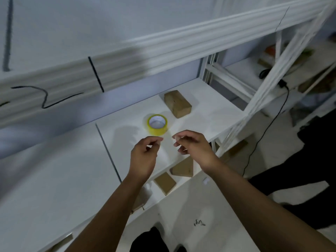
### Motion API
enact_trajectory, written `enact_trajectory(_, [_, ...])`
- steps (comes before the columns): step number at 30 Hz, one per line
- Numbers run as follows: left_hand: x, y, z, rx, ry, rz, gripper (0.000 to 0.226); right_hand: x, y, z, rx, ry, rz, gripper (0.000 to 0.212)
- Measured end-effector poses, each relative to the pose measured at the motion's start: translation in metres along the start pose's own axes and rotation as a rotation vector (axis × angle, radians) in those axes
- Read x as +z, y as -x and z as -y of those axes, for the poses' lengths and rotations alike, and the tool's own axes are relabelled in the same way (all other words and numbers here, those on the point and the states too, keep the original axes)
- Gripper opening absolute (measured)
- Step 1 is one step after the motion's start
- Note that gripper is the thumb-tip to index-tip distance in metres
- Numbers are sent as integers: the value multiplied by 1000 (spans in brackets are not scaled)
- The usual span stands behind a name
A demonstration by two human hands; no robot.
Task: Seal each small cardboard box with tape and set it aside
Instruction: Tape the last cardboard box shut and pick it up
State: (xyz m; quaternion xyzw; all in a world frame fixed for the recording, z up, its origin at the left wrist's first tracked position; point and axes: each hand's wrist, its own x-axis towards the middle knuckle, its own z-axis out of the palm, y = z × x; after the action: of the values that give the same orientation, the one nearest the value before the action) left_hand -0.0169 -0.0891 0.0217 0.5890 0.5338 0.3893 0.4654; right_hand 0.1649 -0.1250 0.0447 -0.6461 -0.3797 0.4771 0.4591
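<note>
box (177, 104) on worktop (209, 110), just behind tape roll (157, 124) | we judge it light, stiff cardbd, flaps crushable: take by long sides | L hand (145, 151) & R hand (192, 146) hover apart near roll, fingers curled; can't tell if pinching clear tape
</note>
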Motion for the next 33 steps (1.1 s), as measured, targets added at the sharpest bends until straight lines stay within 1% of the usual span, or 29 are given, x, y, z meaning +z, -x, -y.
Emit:
enact_trajectory(4, [30,-36,-8,-18,-3,39,21,-15,-36,0,-4,81,-22,12])
enact_trajectory(8, [61,-74,-13,-88,-12,89,18,-38,-77,2,35,162,-105,14])
enact_trajectory(9, [71,-85,-14,-127,-11,123,22,-44,-88,2,47,171,-117,16])
enact_trajectory(12, [98,-115,-14,-276,-39,319,52,-59,-125,0,62,193,-104,14])
enact_trajectory(13, [107,-125,-13,-313,-41,341,56,-62,-137,0,64,205,-98,13])
enact_trajectory(14, [115,-132,-14,-332,-26,334,47,-64,-150,1,54,231,-95,13])
enact_trajectory(15, [123,-141,-12,-337,18,303,26,-66,-164,2,42,280,-86,18])
enact_trajectory(16, [131,-152,-11,-323,74,281,12,-67,-177,3,33,345,-71,28])
enact_trajectory(17, [140,-162,-12,-319,121,228,18,-68,-190,4,27,413,-56,39])
enact_trajectory(18, [147,-174,-9,-329,121,162,9,-69,-203,4,19,479,-54,49])
enact_trajectory(19, [155,-186,-4,-366,99,118,23,-71,-216,2,14,551,-56,56])
enact_trajectory(20, [163,-204,13,-383,69,62,55,-73,-228,-1,8,617,-51,63])
enact_trajectory(21, [171,-219,26,-403,64,5,76,-75,-238,-5,6,663,-32,71])
enact_trajectory(22, [175,-225,26,-450,111,-34,80,-78,-247,-9,13,669,0,78])
enact_trajectory(24, [181,-213,1,-501,140,-119,46,-83,-258,-12,70,536,105,87])
enact_trajectory(25, [185,-208,-2,-504,153,-127,32,-85,-261,-14,105,459,148,89])
enact_trajectory(27, [196,-197,3,-479,197,-158,25,-92,-264,-21,136,392,162,91])
enact_trajectory(28, [201,-191,8,-464,215,-225,26,-95,-265,-27,142,379,148,90])
enact_trajectory(30, [205,-175,8,-467,291,-336,37,-105,-256,-37,180,280,139,84])
enact_trajectory(31, [206,-165,4,-478,374,-358,42,-111,-251,-40,205,196,139,80])
enact_trajectory(33, [206,-142,-3,-456,508,-334,56,-121,-239,-39,241,23,131,70])
